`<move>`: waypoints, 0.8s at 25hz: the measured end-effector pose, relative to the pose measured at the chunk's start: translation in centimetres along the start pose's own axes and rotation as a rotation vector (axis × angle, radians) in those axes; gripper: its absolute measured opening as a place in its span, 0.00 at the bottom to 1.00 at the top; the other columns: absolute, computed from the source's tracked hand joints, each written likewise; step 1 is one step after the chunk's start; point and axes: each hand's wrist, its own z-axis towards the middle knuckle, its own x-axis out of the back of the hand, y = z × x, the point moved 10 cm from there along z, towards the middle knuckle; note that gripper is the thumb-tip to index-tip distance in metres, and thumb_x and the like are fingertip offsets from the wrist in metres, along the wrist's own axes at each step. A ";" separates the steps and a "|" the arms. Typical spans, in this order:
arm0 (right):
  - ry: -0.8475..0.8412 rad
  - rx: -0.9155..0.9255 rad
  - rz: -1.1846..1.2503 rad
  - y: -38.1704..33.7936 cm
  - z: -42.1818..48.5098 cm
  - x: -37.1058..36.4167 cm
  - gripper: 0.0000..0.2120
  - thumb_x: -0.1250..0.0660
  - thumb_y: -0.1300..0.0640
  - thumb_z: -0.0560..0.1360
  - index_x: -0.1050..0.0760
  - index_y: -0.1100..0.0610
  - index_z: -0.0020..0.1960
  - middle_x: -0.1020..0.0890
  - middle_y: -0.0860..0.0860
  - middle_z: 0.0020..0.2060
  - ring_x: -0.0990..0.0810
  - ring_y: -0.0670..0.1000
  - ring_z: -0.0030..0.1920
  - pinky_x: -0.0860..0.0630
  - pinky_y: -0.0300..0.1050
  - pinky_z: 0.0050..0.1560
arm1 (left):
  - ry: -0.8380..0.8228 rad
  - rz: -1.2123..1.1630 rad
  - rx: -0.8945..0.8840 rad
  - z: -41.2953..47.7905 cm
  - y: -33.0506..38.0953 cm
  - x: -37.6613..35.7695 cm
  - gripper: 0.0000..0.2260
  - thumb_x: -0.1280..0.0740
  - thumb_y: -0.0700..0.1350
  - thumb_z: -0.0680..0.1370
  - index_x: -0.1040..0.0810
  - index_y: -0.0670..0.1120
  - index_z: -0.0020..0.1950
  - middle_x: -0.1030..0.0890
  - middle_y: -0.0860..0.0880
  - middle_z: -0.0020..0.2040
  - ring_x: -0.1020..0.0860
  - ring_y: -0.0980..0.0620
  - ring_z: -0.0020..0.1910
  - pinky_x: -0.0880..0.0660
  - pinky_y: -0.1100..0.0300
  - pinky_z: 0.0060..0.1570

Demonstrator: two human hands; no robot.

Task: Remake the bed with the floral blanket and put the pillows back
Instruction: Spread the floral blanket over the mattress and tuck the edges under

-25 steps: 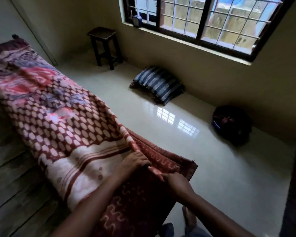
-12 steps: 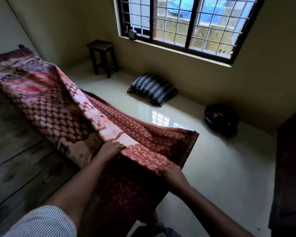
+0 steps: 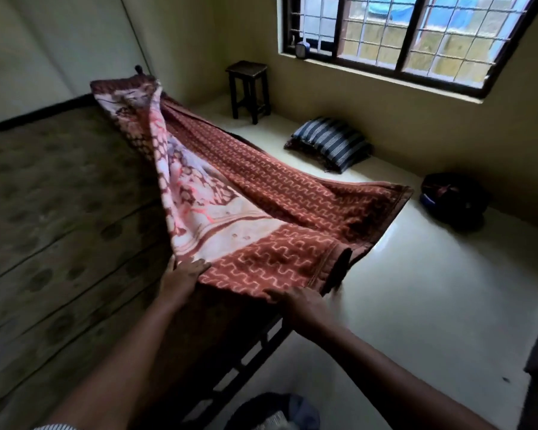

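The floral blanket (image 3: 230, 212), pink and white inside with a rust zigzag border, is lifted off the bed's right side and billows toward the floor. My left hand (image 3: 184, 274) grips its near edge at the foot of the bed. A little to the right, my right hand (image 3: 302, 301) holds the same edge. The bare olive mattress (image 3: 59, 197) lies uncovered on the left. A dark striped pillow (image 3: 331, 144) lies on the floor under the window, on top of another one that is mostly hidden.
A dark wooden stool (image 3: 249, 88) stands in the far corner. A dark bag (image 3: 454, 197) sits on the floor by the window wall. The glossy cream floor (image 3: 416, 290) stretches right of the bed. The dark bed frame (image 3: 246, 361) shows below my arms.
The blanket lay flat on the bed; both hands have since lifted its near edge and thrown it up and to the right, uncovering more mattress. My view has shifted left.
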 end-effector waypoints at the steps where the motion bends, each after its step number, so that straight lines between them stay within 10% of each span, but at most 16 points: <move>1: -0.008 0.035 0.009 -2.1 -0.2 -0.8 0.18 0.44 0.55 0.79 0.31 0.43 0.68 0.19 0.52 0.55 0.20 0.54 0.53 0.27 0.45 0.47 | 0.012 -0.001 0.008 -1.7 -1.8 -0.4 0.20 0.48 0.50 0.80 0.34 0.51 0.72 0.34 0.47 0.73 0.38 0.50 0.73 0.58 0.46 0.72; 14: -0.271 0.209 0.073 -24.6 -7.5 -19.7 0.10 0.39 0.55 0.78 0.22 0.56 0.55 0.18 0.57 0.47 0.19 0.58 0.47 0.30 0.44 0.38 | -0.112 0.066 0.173 -23.3 -20.1 -7.6 0.21 0.42 0.47 0.80 0.39 0.57 0.73 0.39 0.51 0.75 0.46 0.51 0.76 0.64 0.40 0.70; 20: -0.542 -0.017 0.200 -22.7 -8.8 -23.3 0.23 0.32 0.51 0.74 0.30 0.53 0.67 0.25 0.52 0.63 0.26 0.52 0.62 0.31 0.42 0.59 | -0.452 -0.362 0.217 -25.4 -19.0 -12.2 0.18 0.39 0.43 0.80 0.30 0.44 0.70 0.31 0.43 0.71 0.31 0.47 0.68 0.38 0.63 0.64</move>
